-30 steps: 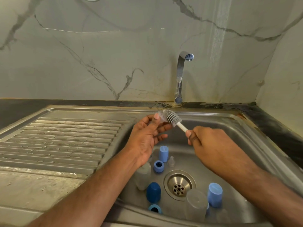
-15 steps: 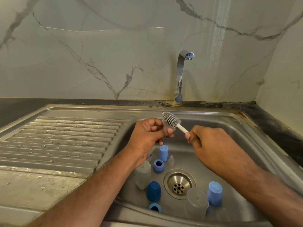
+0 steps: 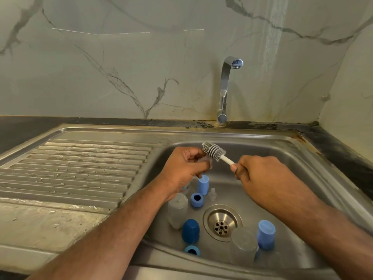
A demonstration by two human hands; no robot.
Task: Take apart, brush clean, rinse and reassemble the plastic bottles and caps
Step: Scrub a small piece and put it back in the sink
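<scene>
The marble-veined wall backs a stainless steel sink with a ribbed drainboard on its left and a chrome tap at the rear edge. Both forearms reach over the front rim into the basin. The right hand is curled in a fist around the white handle of the brush, whose grey ribbed head points up and left, just beside the left hand. The left hand has its fingers curled around a small clear part; what that part is cannot be told. On the basin floor around the round drain lie two frosted, translucent bottles, one at the left and one at the front right. Two light-blue cylindrical caps stand upright, one near the left hand, one at the right. One dark-blue domed cap stands at the front. Two blue rings, one and one, lie open side up. One small clear nipple sits behind the drain.
</scene>
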